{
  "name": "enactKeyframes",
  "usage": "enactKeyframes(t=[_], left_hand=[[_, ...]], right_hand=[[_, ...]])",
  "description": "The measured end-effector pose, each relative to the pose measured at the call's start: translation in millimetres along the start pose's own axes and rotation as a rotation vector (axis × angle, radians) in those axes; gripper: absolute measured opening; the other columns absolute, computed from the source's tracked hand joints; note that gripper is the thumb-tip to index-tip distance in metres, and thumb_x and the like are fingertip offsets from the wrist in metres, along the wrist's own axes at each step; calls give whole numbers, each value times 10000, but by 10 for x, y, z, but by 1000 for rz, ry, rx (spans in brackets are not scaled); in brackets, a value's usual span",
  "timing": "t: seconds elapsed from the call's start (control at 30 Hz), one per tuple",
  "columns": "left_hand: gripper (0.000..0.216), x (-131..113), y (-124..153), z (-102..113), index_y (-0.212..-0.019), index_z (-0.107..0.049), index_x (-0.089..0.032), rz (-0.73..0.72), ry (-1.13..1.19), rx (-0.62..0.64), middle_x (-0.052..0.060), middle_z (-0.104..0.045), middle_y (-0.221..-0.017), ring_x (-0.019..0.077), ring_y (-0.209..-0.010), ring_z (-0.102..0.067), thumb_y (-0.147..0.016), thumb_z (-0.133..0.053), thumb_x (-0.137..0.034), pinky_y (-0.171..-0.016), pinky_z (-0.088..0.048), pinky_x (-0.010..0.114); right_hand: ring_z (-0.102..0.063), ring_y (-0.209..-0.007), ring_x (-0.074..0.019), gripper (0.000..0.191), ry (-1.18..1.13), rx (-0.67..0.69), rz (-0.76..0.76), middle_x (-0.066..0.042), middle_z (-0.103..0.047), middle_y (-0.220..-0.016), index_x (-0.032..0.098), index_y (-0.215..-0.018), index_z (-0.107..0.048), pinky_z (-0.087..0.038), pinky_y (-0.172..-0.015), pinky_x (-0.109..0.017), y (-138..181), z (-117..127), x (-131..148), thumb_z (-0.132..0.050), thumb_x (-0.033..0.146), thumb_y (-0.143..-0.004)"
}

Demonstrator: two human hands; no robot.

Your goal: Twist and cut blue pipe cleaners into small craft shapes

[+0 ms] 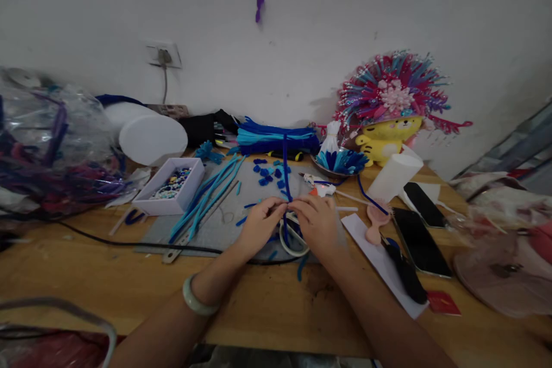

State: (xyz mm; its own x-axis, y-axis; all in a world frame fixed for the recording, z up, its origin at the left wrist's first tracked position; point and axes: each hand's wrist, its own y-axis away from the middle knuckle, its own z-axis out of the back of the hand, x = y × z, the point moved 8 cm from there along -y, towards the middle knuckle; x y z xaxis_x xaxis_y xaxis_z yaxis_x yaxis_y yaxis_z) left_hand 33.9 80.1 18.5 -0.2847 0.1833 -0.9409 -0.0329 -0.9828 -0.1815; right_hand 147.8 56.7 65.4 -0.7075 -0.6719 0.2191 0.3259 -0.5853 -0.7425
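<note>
A dark blue pipe cleaner (285, 164) stands upright between my hands, its lower part running down past my fingertips. My left hand (262, 223) pinches it from the left, thumb and fingers pressed together. From the other side my right hand (317, 223) grips it, fingertips nearly touching those of the left. Scissors with pale handles (294, 250) lie under my hands on the grey mat (172, 227). Short blue pieces (267, 175) are scattered just beyond my hands. Long light blue pipe cleaners (213, 190) lie to the left beside a metal ruler (175, 253).
A white box of beads (150, 204) stands left. Behind lie bundled blue pipe cleaners (259, 137) and a dish of blue pieces (317, 168). On the right are a glue gun (323, 187), a pink brush (375, 224), phones (420, 241) and a yellow plush toy (388, 135). A black cable (129, 243) crosses the front.
</note>
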Motion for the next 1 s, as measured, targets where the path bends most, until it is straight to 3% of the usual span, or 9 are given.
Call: enactKeyframes(t=[0.33,0.5,0.63,0.8,1.0], left_hand=[[224,-11,41,46,-865,-601,-163,-96,-5,-64,21,-650,-801,131,-746,-570,-792,-453,-313,-719,-446,244],[201,-121,90,13,-846,-618,-179,-206,-110,-35,29,-651,-823,137,-769,-572,-793,-463,-296,-734,-439,253],[214,-46,50,43,-826,-601,-161,-90,-22,-54,23,-636,-779,132,-728,-558,-786,-460,-316,-696,-441,245],[259,30,10,52,-790,-598,-146,48,82,-52,2,-603,-700,122,-666,-533,-775,-457,-362,-644,-435,232],[224,58,-1,4,-781,-600,-156,69,142,-21,-4,-614,-702,115,-655,-533,-757,-481,-345,-644,-434,227]], right_hand=[[-577,-827,-146,185,65,91,34,-30,-665,-977,203,-966,-620,-276,-718,-318,-44,-48,8,-473,223,-854],[-569,-864,-166,173,82,168,24,-29,-649,-994,210,-867,-630,-292,-713,-319,-39,-101,-37,-472,157,-821],[-553,-908,-187,178,66,76,-9,-68,-641,-983,172,-953,-589,-319,-757,-326,-34,-22,-26,-501,204,-801],[-555,-899,-166,137,47,41,94,-39,-642,-972,207,-764,-607,-300,-806,-337,-23,29,51,-484,229,-823],[-551,-905,-153,239,122,150,154,-35,-634,-1009,245,-1053,-583,-294,-773,-323,-15,-71,-24,-425,239,-873]])
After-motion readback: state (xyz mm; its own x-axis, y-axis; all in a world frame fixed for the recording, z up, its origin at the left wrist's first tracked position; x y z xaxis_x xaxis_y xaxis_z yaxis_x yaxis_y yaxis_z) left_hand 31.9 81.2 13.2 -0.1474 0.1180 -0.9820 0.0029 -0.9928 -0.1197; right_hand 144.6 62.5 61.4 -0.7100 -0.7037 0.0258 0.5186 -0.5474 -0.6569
